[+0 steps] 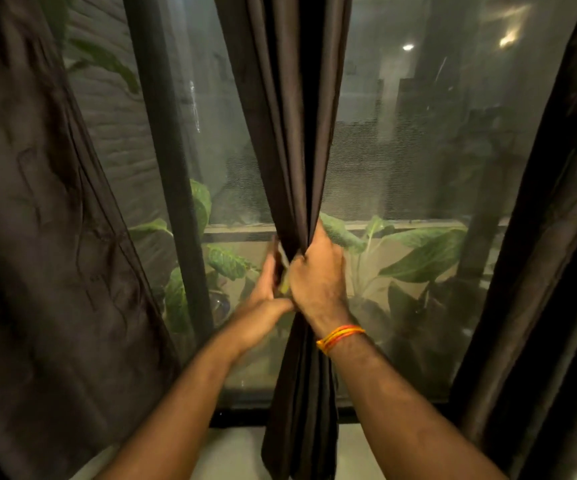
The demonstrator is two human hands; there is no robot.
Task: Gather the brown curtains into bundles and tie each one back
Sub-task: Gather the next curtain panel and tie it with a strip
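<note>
brown curtain [290, 140] is bunched in the right hand [318, 278], fingers curled round it; the left hand [269, 284] is just beside it, fingers too blurred to tell.

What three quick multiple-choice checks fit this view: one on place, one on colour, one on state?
1. Which curtain does the right hand grip?
A. the left one
B. the middle curtain
C. the right one

2. What colour are the wrist threads?
A. orange and yellow
B. blue
C. white

3. How is the middle curtain at the grip?
A. spread flat
B. lying on the floor
C. gathered into a bundle

Answers: B, the fingers curl round the centre drape; A, bright orange-yellow bands circle the right wrist; C, the cloth narrows to a tight bunch at the grip.
</note>
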